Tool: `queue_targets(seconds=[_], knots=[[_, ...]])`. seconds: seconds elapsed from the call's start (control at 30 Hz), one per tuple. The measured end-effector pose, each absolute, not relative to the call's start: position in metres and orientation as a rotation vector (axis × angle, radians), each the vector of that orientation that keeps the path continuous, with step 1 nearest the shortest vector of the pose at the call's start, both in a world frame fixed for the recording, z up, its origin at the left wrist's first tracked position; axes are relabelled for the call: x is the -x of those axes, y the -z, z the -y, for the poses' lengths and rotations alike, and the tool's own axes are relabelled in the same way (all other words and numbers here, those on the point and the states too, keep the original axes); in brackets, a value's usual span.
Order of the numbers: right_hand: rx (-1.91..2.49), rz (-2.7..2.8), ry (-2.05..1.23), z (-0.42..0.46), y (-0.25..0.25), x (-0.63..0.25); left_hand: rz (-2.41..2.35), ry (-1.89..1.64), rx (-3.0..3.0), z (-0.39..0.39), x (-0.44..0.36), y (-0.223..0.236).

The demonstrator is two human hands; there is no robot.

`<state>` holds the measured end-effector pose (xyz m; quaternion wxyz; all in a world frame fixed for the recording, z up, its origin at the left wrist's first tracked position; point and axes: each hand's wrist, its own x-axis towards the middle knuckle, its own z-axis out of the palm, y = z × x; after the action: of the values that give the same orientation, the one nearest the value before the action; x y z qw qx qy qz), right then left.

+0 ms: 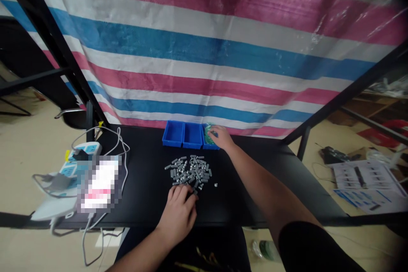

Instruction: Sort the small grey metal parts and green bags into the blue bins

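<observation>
Left hand [178,214] curled at metal-part heap [189,172], hold unclear; right hand [220,137] loosely bent over green items [208,135] in right bin [211,146], hold unclear; heap mostly unbinned.

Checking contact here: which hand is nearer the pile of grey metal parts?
Left: the left hand touches the pile's near edge; the right hand is beyond it, at the rightmost blue bin.

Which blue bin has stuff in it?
The rightmost blue bin, by the right hand: green contents show in it; the other two show only blue.
</observation>
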<state>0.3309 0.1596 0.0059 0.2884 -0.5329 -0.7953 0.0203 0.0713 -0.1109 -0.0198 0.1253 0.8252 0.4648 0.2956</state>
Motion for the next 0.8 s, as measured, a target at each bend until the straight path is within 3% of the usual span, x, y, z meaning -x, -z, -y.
queue_targets(seconds=[0.8], knots=[[1.697, 2.486, -0.121, -0.165, -0.011, -0.326, -1.326, -0.831, -2.393, 0.110, -0.072, 0.022]])
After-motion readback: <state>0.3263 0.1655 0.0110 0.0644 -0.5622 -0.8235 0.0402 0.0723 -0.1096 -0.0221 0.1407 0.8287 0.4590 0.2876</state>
